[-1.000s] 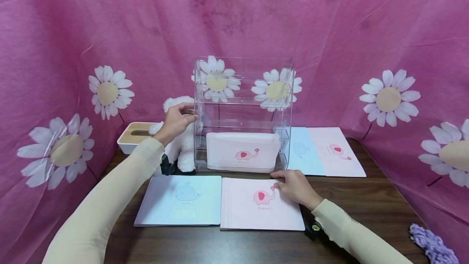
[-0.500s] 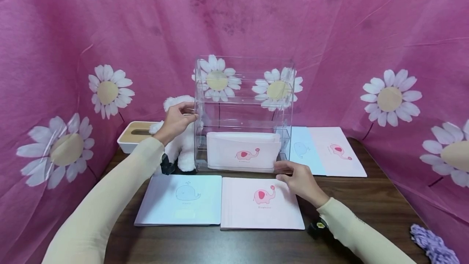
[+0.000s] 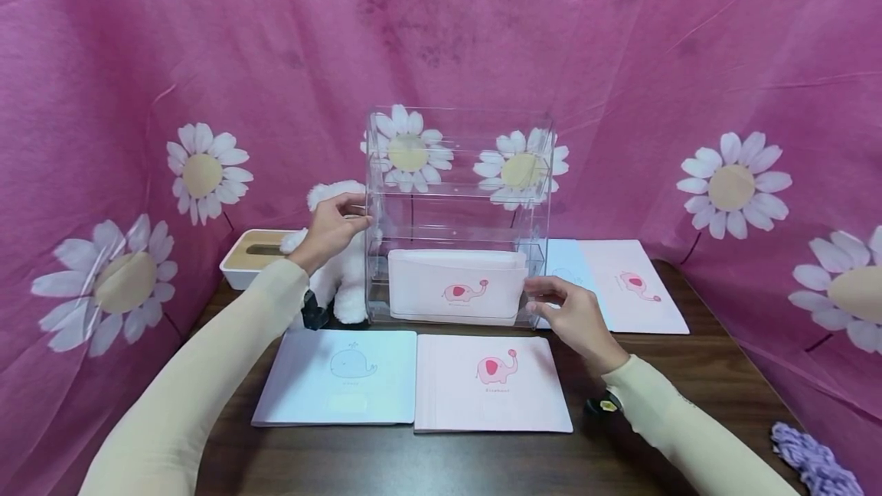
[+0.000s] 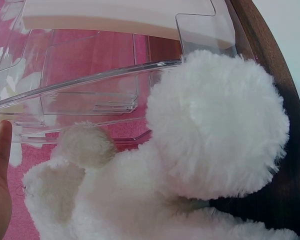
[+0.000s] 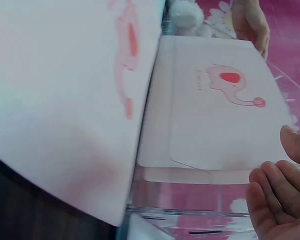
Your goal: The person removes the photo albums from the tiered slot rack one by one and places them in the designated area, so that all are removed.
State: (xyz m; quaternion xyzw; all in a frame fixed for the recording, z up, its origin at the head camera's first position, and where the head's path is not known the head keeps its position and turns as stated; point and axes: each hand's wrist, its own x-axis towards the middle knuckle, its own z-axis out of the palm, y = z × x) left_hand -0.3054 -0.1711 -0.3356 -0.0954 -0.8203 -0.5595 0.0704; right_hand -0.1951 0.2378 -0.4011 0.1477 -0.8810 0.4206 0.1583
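Note:
A clear plastic tiered rack (image 3: 455,213) stands upright mid-table. In its lowest tier lean pink elephant-print booklets (image 3: 420,289), one in front of the other. My left hand (image 3: 329,230) holds the rack's left side edge; its thumb (image 4: 1,150) shows beside that edge in the left wrist view. At the booklets' right end is my right hand (image 3: 575,316), fingers loosely bent and fingertips (image 5: 260,180) right at the booklet's edge. Before the rack lie a blue whale-print booklet stack (image 3: 310,373) and a pink elephant-print stack (image 3: 455,396), side by side.
A fluffy white plush toy (image 3: 347,282) sits against the rack's left side. Left of it is a white box with a wooden lid (image 3: 237,274). Blue and pink booklets (image 3: 641,305) lie at the back right. Purple knitted fabric (image 3: 813,454) lies at the lower right.
My right hand has moved up and right, from the front pink stack to the right end of the booklets in the rack. The left hand keeps its place at the rack.

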